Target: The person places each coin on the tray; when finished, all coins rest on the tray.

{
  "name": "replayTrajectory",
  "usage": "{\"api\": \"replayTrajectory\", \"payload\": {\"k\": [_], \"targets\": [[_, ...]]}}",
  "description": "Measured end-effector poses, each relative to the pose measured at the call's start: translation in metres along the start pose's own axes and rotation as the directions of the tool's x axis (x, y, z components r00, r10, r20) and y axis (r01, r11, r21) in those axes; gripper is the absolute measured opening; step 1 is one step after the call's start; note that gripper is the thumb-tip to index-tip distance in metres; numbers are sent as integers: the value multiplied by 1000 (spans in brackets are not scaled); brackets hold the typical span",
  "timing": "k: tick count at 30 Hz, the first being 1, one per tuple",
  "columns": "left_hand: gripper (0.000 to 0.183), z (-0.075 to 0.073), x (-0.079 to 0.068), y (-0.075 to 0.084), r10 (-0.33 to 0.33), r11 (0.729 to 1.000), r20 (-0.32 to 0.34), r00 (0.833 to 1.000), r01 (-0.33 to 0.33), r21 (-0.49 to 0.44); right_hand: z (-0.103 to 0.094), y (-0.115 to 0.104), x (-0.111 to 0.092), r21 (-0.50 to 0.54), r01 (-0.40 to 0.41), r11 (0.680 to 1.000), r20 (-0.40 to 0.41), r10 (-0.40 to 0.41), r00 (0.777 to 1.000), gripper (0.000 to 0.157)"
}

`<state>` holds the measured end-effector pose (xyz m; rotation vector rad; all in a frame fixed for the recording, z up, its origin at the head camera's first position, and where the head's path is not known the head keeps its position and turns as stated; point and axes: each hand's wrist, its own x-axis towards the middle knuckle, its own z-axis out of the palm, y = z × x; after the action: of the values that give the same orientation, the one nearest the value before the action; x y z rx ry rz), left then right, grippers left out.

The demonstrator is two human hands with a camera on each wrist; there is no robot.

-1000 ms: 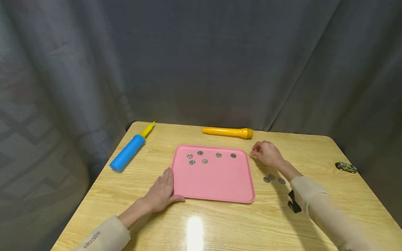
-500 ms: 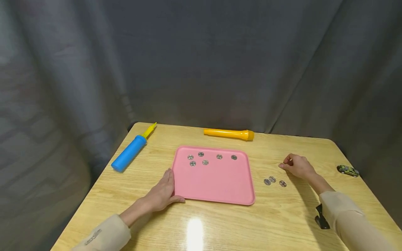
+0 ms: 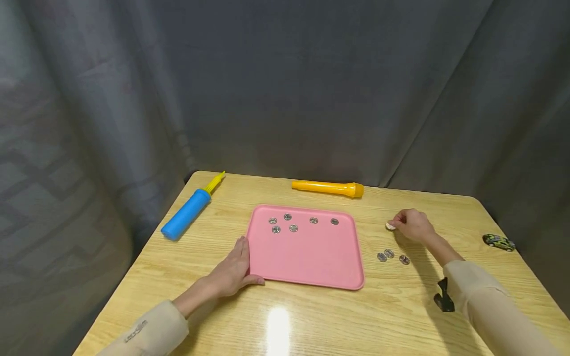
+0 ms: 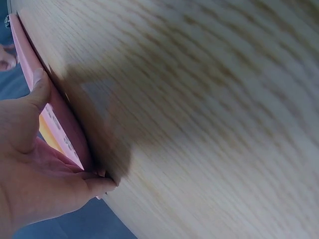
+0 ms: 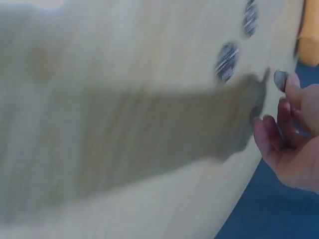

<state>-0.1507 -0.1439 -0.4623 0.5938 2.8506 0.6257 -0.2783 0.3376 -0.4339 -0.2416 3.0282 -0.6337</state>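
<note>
My left hand (image 3: 231,267) holds the near left corner of a pink tray (image 3: 307,262), fingers along its left side and thumb at the front edge. The left wrist view has the thumb (image 4: 41,87) against the rim. Several silver coins (image 3: 294,228) lie spread over the tray's far half. To the right of the tray, my right hand (image 3: 414,225) pinches a coin (image 5: 280,79) between thumb and fingertips, just above the table. Nearer to me, three more coins (image 3: 389,253) lie on the wood below that hand.
A blue hand pump (image 3: 187,215) with a yellow nozzle lies at the left edge of the table (image 3: 222,321). Behind the tray is an orange toy microphone (image 3: 327,187). A small green and black toy car (image 3: 498,242) sits far right. Dark curtains (image 3: 285,89) hang behind the table.
My right hand has moved right from beside the tray's rim, then slightly back left, and a coin now shows in its fingertips. The left hand stays at the tray's corner.
</note>
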Motion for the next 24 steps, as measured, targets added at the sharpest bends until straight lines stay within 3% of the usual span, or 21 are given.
{"api": "replayTrajectory", "payload": {"k": [4,8,12,15,19,21,24], "targets": [[106,-1,2,0,-1,1000,-9,1000,1,-13,8,-35,20,71,60,996,4,-60,998,20],[108,0,3,1,15,999,-14,1000,-15,-38,23,-69,34,56,184,981,35,-186,982,13],[108,1,2,1,24,999,-19,1000,-25,-39,43,-100,44,46,324,945,33,-326,945,9],[108,3,-1,0,10,999,-9,1000,-10,-41,59,-117,47,50,425,904,34,-427,904,12],[108,4,-4,-1,7,999,-7,1000,-8,-52,73,-134,49,88,484,870,68,-490,869,13],[108,3,-3,-1,12,999,-15,1000,-13,-52,75,-140,50,89,480,873,81,-487,870,14],[107,2,0,-1,17,999,-22,1000,-18,-41,76,-147,51,48,427,903,99,-429,898,16]]}}
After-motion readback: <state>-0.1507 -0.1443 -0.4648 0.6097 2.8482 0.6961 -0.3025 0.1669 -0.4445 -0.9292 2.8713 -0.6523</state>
